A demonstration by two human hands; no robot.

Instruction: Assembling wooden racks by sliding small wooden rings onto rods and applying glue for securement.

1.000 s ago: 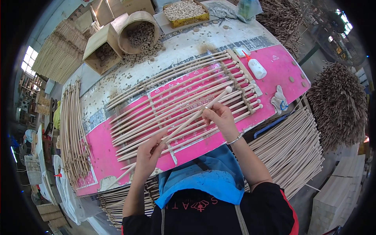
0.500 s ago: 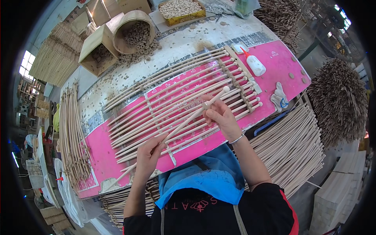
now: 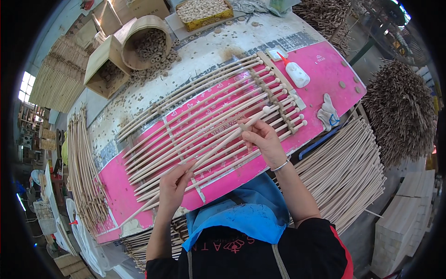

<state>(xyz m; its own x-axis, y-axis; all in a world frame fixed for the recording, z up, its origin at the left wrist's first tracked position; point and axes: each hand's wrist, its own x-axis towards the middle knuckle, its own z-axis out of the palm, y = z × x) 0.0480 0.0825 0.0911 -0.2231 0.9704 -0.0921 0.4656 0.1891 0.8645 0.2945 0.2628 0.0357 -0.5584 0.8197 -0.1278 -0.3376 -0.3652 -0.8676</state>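
Observation:
A pale wooden stick [image 3: 213, 150] with a small white ball [image 3: 266, 109] on its far end slants across the table, held in both hands. My left hand [image 3: 173, 187] is closed round its lower part. With thumb and fingers together, my right hand [image 3: 264, 141] pinches it near the ball, at a small wooden ring [image 3: 242, 126] round the stick. Beneath lie several similar ball-ended sticks [image 3: 186, 122] in a row, also with rings near their balls. Their ball ends line up along a flat wooden strip [image 3: 283, 81].
A white glue bottle [image 3: 297, 75] with a red tip lies beyond the strip, near a glove [image 3: 328, 114]. At the back stand a round wooden tub [image 3: 132, 39] of rings, a wooden box [image 3: 95, 76] and a yellow tray [image 3: 211, 23] of balls. Bundled sticks [image 3: 82, 172] lie left.
The ball end of the held stick has dipped slightly toward the row. Both hands keep their hold, and the whole view has shifted a little.

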